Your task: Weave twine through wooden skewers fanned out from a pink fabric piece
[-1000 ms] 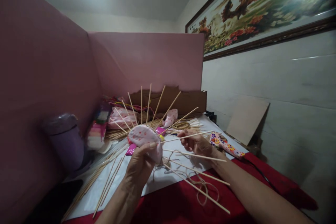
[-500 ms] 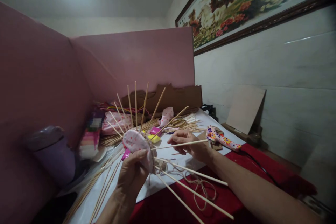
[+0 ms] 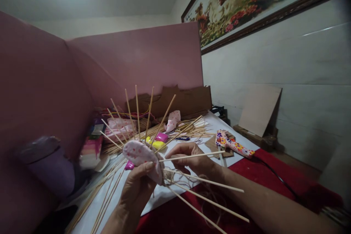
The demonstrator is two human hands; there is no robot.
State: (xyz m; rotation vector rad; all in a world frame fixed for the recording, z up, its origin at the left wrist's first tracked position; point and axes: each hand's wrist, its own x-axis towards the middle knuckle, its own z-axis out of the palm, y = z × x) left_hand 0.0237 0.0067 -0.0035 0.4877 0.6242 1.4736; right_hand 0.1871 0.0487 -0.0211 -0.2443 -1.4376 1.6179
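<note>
In my left hand [image 3: 138, 186] is a round base covered in pink spotted fabric [image 3: 142, 157], tilted, with the thumb on its face. Several thin wooden sticks [image 3: 150, 117] fan out from its edge, up, left and to the lower right. Beige twine [image 3: 168, 175] lies against the base's right edge, and loose loops of it trail below. Close to that edge, my right hand [image 3: 189, 157] has its fingers curled in behind a stick [image 3: 203, 154]. What its fingertips pinch, if anything, is hidden.
A flowered glue gun [image 3: 233, 145] lies on cardboard at the right, its cord crossing red cloth [image 3: 263, 175]. Behind are loose sticks [image 3: 197, 129], pink and yellow packets [image 3: 161, 138] and spotted fabric [image 3: 172, 121]. A lidded purple bin [image 3: 52, 168] stands left.
My right hand has moved left and down, closer to the base's edge. The base has tilted a little in my left hand, its sticks leaning further left. The camera view has shifted slightly.
</note>
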